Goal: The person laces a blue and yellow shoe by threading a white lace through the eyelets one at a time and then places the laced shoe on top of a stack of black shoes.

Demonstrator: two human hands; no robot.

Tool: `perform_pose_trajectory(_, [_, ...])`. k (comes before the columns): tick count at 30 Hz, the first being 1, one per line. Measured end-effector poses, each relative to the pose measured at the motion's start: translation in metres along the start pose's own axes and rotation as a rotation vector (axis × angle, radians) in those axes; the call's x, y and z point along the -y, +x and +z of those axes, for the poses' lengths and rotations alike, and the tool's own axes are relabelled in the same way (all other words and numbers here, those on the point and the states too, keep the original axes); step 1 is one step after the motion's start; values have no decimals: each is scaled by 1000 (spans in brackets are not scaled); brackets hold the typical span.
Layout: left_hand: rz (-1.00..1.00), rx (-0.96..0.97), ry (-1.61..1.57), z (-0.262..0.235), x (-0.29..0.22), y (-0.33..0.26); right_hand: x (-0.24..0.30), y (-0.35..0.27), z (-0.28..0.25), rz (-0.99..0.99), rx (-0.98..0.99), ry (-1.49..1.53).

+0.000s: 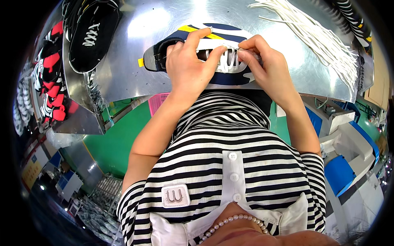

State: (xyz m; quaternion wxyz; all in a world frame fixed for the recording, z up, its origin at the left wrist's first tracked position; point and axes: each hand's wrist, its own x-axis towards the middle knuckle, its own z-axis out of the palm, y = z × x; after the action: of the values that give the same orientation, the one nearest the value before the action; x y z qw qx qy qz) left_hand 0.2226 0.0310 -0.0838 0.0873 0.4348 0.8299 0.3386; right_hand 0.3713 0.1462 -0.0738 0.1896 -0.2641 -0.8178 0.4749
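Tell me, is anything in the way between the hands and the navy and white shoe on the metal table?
Nothing visible: the left hand and right hand are already on the shoe, fingers at its white laces.

A shiny metal bench [135, 61] reflects bright overhead light at the far side; below it lies a green floor [111, 139], with blue-and-white machines [344, 164] at right and racks of shoes [49, 82] at far left.
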Motion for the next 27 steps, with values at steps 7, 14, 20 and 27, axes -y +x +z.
perform_pose_trajectory(7, [77,-6,-1,-2,-1,-4,8,15,11,-130,32,-346])
perform_pose_trajectory(14, [79,140,-227,-12,6,-8,15,19,-11,-18,224,-271])
perform_pose_trajectory(20, [56,24,-292,3,5,1,-8,3,-5,92,-182,217])
perform_pose_trajectory(27, [-180,484,-755,-32,2,9,-28,6,12,162,-468,449])
